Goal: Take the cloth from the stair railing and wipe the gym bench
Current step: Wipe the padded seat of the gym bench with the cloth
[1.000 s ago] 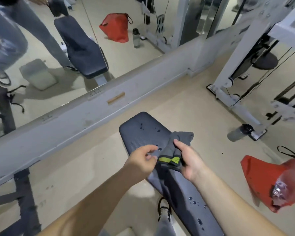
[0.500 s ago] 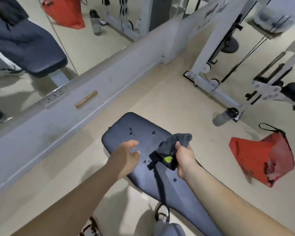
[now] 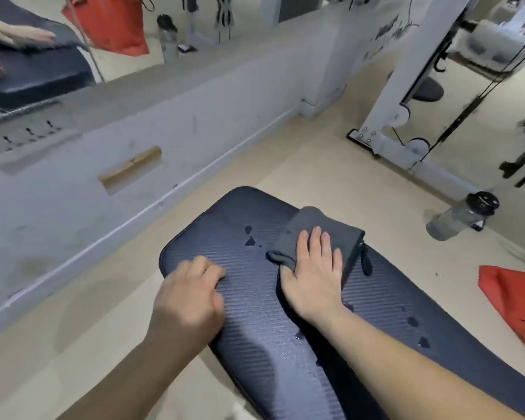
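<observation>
Head view: the right hand (image 3: 314, 277) lies flat, fingers extended and together, palm pressing the folded grey cloth (image 3: 315, 230) onto the far end of the gym bench (image 3: 255, 313) pad. The hand does not grip the cloth; it pins it by downward pressure only. The left hand (image 3: 191, 295) is loosely curled, holds nothing, and rests on the pad's left edge. Water droplets (image 3: 249, 237) sit just left of the cloth; more droplets lie on the near right part of the pad, beside the right forearm.

Recommended procedure, as judged from this layout:
1. Maintain flat palm pressure so the cloth does not bunch.
2. Sweep left across the far droplets.
3. Draw the cloth nearward along the ribbed surface, following the ribs.
4. Brace the pad with the left hand.

A water bottle (image 3: 461, 218) and red bag (image 3: 515, 304) lie on the floor to the right, well apart.
</observation>
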The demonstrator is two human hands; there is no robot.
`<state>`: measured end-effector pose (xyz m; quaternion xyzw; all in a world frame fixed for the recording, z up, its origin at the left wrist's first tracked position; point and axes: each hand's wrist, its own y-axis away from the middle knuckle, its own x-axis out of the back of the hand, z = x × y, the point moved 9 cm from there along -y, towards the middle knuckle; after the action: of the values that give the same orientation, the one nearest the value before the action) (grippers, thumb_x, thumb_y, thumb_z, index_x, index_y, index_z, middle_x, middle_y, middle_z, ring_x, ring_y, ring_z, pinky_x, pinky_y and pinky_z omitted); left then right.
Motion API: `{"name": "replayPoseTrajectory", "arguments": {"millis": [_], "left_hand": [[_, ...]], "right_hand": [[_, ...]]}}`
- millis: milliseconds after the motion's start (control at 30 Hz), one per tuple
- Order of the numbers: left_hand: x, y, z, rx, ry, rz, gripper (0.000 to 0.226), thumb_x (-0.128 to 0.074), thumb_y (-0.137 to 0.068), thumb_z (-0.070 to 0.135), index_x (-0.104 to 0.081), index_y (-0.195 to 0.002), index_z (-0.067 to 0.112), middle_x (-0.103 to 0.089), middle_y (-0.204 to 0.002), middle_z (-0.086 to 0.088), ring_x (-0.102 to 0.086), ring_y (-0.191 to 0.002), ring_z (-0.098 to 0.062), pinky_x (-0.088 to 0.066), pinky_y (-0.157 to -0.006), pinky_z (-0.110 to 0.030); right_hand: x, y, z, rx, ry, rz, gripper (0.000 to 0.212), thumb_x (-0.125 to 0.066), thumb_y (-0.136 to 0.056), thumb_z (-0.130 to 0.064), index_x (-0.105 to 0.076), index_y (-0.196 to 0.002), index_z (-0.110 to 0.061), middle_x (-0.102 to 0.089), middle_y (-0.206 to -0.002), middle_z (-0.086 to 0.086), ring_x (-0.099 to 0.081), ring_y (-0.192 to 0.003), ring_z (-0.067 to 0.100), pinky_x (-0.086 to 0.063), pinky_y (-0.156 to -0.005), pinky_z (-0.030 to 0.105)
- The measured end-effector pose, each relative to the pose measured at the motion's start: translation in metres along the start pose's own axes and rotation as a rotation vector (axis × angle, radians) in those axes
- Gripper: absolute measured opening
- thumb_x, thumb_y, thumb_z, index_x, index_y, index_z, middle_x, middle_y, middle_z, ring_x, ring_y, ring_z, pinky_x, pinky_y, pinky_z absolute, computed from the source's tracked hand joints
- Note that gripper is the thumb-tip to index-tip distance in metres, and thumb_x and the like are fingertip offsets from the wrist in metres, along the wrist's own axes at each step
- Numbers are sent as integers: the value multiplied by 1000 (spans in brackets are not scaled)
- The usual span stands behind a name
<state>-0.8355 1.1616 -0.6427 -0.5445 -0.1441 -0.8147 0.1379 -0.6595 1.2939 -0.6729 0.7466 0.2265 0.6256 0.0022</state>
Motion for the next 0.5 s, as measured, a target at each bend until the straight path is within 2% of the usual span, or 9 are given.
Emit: {"name": "replayPoseTrajectory", "arguments": {"millis": [33, 100, 167, 233, 300, 367, 500], "left_hand": [[1, -1, -4, -25, -12, 88, 41, -40, -75, 25, -71, -102, 24, -64, -100, 3, -56, -89, -27, -53, -80, -40], [1, 2, -8, -39, 17, 225, 32, -46, -76, 20, -72, -95, 24, -63, -91, 5, -54, -84, -26, -51, -76, -39], [-3, 7, -9, -42, 80, 295, 28, -50, -78, 17, -71, -94, 24, -63, -92, 7, -53, -86, -24, -50, -77, -38], [-9, 13, -13, -72, 116, 326, 33, -49, -81, 15, -74, -101, 24, -67, -102, 7, -56, -94, -23, -51, -82, -37], [-12, 21, -15, -88, 135, 283, 36, -51, -87, 13, -75, -113, 22, -67, -124, 4, -58, -115, -23, -50, -98, -36], [-11, 34, -15, -68, 115, 212, 35, -54, -93, 16, -72, -122, 21, -59, -141, 1, -50, -133, -22, -43, -108, -33], [-6, 62, -19, 65, 81, 87, 33, -52, -93, 25, -66, -121, 18, -45, -154, -4, -37, -144, -22, -39, -113, -34]], "right_hand": [[1, -14, -10, 27, -24, 12, 80, -35, -100, -46, 0, -166, -16, 15, -173, 8, 17, -159, 24, 12, -127, 47], [1, -43, -32, 78, -35, -5, 77, -30, -101, -49, -1, -166, -19, 15, -174, 6, 18, -159, 22, 12, -127, 46], [-2, -62, -51, 124, -15, -17, 76, -27, -100, -49, -1, -166, -21, 14, -174, 5, 18, -159, 21, 13, -126, 46], [-6, -64, -65, 168, 10, 7, 76, -26, -99, -48, -3, -166, -22, 12, -174, 5, 16, -159, 21, 12, -127, 46], [-10, -49, -71, 224, 36, 23, 74, -25, -99, -47, -5, -166, -22, 9, -175, 5, 14, -159, 21, 10, -127, 46], [-17, -17, -74, 293, 42, 10, 72, -26, -100, -45, -6, -166, -23, 8, -175, 4, 12, -160, 20, 8, -128, 44], [-34, 60, -81, 444, 20, -68, 71, -31, -102, -46, -9, -166, -25, 5, -175, 2, 11, -160, 17, 8, -128, 40]]}}
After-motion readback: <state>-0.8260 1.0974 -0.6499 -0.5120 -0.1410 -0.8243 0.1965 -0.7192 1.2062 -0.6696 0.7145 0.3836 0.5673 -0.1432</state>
